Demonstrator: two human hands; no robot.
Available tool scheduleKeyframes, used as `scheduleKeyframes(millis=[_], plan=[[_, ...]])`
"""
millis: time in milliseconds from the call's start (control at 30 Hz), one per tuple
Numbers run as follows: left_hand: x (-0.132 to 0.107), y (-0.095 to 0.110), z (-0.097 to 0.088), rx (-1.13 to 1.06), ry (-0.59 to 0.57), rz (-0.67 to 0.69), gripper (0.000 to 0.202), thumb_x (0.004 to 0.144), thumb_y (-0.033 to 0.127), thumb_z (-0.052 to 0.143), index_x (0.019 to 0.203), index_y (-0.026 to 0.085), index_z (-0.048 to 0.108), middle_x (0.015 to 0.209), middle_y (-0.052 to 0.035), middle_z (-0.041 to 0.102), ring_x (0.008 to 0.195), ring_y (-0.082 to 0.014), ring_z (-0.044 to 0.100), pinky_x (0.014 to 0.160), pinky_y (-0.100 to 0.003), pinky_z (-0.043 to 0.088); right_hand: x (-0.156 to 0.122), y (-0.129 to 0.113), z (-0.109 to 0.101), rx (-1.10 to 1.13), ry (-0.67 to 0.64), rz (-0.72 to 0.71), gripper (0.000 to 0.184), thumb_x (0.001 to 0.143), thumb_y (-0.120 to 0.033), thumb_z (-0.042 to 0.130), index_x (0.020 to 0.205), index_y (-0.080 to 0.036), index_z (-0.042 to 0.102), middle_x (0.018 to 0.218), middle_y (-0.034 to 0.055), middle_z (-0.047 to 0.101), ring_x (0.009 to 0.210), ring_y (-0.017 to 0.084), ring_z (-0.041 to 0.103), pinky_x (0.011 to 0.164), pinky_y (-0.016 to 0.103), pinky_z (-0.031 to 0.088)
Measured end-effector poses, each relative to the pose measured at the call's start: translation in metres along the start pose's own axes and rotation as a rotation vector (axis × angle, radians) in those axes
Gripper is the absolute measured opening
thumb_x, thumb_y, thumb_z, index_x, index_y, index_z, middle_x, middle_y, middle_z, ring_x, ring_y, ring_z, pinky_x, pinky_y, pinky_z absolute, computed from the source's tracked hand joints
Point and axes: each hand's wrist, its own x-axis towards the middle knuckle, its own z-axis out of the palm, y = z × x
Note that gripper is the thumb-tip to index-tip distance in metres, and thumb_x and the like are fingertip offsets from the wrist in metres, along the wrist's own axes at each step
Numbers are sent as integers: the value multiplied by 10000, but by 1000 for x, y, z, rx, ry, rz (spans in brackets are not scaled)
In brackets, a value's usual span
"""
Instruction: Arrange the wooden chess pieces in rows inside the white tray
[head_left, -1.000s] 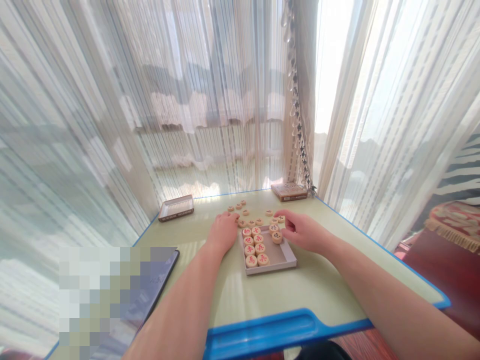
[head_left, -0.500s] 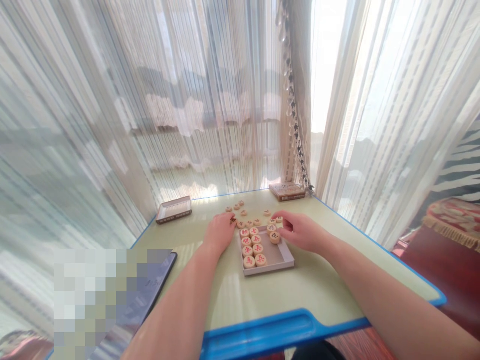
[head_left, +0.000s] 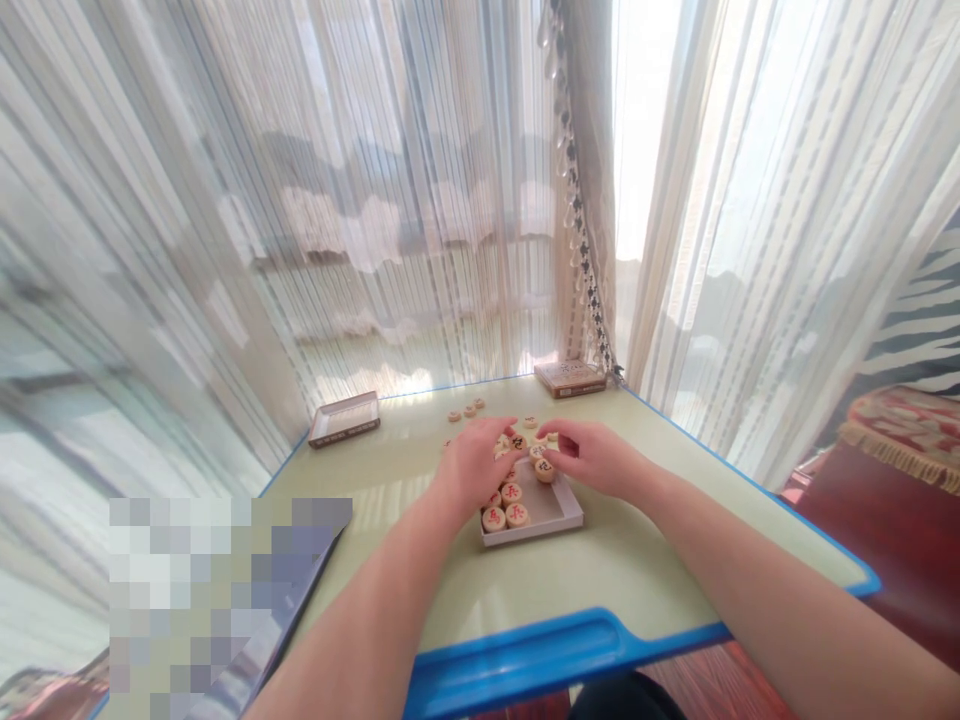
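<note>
Evidently the left hand is grasping a round game piece between thumb and fingers, at the far side of a shallow white tray; whether the piece hangs over the tray or just beyond its rim, I cannot tell. The right hand is curled beside two black-marked pieces at the tray's far right, and whether it grips anything is not clear. The held piece could slip, I judge, since it seems pinched near its edge, and the low left hand could knock the red-marked pieces beneath and beside it out of line. The right thumb, so close to the black-marked pair, might nudge them askew. As for writing, two red-marked discs read 兵 and the near-left one looks like 馬; the nearer black-marked disc seems to read 炮, while the held one's dark character is too small to be sure of. On the bench, the closed box and open box carry print too small to read.
</note>
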Motion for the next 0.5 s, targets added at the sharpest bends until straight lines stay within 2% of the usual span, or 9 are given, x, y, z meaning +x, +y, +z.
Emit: scheduleKeyframes(millis=[300, 500], plan=[[-1, 8, 1, -187, -96, -52, 356, 715, 292, 620, 1060, 205, 617, 940, -35, 679, 845, -174, 617, 796, -291, 486, 1, 0, 3, 111, -31, -23, 283, 771, -366, 507, 974, -209, 626, 523, -53, 437, 502, 98, 402, 504, 226, 315], [0, 10, -1, -330, -111, -38, 307, 715, 240, 610, 1016, 188, 640, 907, -31, 687, 781, -154, 637, 750, -254, 511, 1, -3, 1, 175, -41, -39, 288, 779, -352, 509, 996, -212, 637, 666, -7, 607, 594, 116, 513, 574, 240, 381]])
